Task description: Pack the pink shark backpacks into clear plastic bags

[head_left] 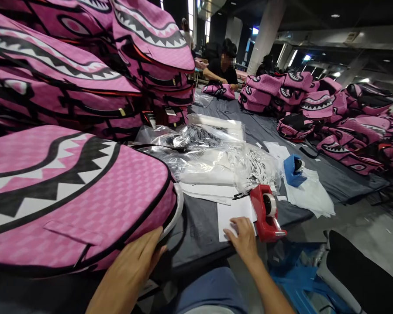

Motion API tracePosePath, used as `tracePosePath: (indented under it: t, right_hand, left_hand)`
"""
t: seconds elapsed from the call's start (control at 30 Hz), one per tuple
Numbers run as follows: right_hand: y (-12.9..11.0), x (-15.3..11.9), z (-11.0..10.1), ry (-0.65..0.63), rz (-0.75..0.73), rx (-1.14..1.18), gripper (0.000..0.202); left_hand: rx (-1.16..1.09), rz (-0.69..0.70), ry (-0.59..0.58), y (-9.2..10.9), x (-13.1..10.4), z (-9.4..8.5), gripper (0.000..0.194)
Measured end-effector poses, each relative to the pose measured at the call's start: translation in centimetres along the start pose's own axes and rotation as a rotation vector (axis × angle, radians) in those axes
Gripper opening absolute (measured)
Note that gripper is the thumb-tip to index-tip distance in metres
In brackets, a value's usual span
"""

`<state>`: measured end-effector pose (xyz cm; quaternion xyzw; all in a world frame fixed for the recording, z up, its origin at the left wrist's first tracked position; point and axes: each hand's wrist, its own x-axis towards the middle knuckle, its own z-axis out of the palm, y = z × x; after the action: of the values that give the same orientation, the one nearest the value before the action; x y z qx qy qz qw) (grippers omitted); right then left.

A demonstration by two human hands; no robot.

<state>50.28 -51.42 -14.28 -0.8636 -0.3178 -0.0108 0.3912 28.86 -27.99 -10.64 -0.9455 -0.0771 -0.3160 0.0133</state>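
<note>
A large pink backpack [144,192] with a black-and-white shark-teeth print lies on its back at the left. My left hand [132,264] rests against its near right end, fingers stretched out along the edge, part of them hidden from sight. White paper sheets [225,220] lie on the dark tabletop to the right of the backpack. Over them is my right hand [244,237], its fingers curved and apart, with the tips at the paper. Right beside that hand stands a red tape dispenser [260,218] holding a roll of tape.
Clear plastic bags [196,152] with contents lie mid-table. Beyond the red dispenser is a blue tape dispenser [294,170] on white sheets. Stacked pink backpacks [157,48] rise at left; more bags [317,102] fill the far right. A co-worker [224,65] handles a bag. A blue stool [294,279] stands lower right.
</note>
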Motion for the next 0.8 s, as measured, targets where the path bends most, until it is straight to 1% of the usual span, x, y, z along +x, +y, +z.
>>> tracePosePath:
  t: [0.03, 0.1, 0.17, 0.2, 0.27, 0.33, 0.37, 0.43, 0.5, 0.53, 0.57, 0.6, 0.63, 0.67, 0.73, 0.77, 0.8]
  right_hand:
    - [1.3, 0.3, -0.5, 0.027, 0.004, -0.093, 0.028]
    - [3.0, 0.6, -0.8, 0.012, 0.006, -0.203, 0.027]
    - [3.8, 0.7, -0.5, -0.019, -0.026, -0.243, 0.028]
    - [3.9, 0.7, -0.3, -0.02, -0.051, -0.261, 0.029]
    - [3.9, 0.8, 0.1, -0.012, -0.106, -0.32, 0.029]
    - [3.8, 1.0, 0.3, -0.013, -0.168, -0.404, 0.03]
    - [3.8, 1.1, 0.3, -0.014, -0.199, -0.446, 0.031]
    - [4.0, 1.4, 0.2, -0.001, -0.262, -0.513, 0.038]
    - [4.3, 1.7, -0.1, 0.058, -0.322, -0.546, 0.046]
    - [4.4, 1.7, -0.4, 0.104, -0.351, -0.553, 0.049]
    - [4.5, 1.9, -0.7, 0.156, -0.381, -0.555, 0.051]
    - [4.6, 2.0, -1.0, 0.212, -0.412, -0.553, 0.051]
    - [4.6, 2.2, -1.4, 0.269, -0.446, -0.546, 0.05]
    - [4.5, 2.4, -1.8, 0.324, -0.48, -0.535, 0.047]
    - [3.8, 3.1, -2.7, 0.436, -0.547, -0.507, 0.038]
    - [3.2, 3.5, -3.1, 0.489, -0.572, -0.497, 0.034]
    - [2.5, 3.9, -3.6, 0.535, -0.597, -0.489, 0.031]
  left_hand:
    - [-0.035, -0.008, 0.023, 0.3, -0.9, -0.3, 0.053]
    - [-0.101, 0.014, 0.066, 1.3, -1.9, -0.7, 0.057]
    - [-0.141, 0.091, 0.097, 2.7, -2.0, -0.6, 0.049]
    - [-0.155, 0.125, 0.112, 3.2, -1.8, -0.5, 0.044]
    - [-0.153, 0.122, 0.133, 4.1, -0.4, 0.0, 0.035]
    - [-0.086, 0.038, 0.149, 4.4, 1.7, 0.6, 0.032]
    - [-0.037, -0.012, 0.136, 4.5, 2.9, 0.9, 0.031]
    - [0.059, -0.119, 0.048, 4.4, 5.4, 1.3, 0.028]
    - [0.102, -0.244, -0.077, 4.3, 7.3, 1.5, 0.026]
    - [0.108, -0.308, -0.124, 4.3, 7.8, 1.5, 0.026]
    - [0.117, -0.363, -0.145, 4.2, 8.1, 1.3, 0.029]
    - [0.129, -0.391, -0.135, 4.0, 8.2, 1.1, 0.031]
    - [0.146, -0.387, -0.1, 3.8, 8.1, 0.9, 0.033]
    - [0.169, -0.348, -0.045, 3.5, 7.9, 0.5, 0.034]
    - [0.231, -0.223, 0.062, 2.7, 7.7, -0.4, 0.033]
    - [0.263, -0.179, 0.074, 2.1, 7.9, -0.8, 0.033]
    - [0.294, -0.177, 0.035, 1.5, 8.3, -1.3, 0.035]
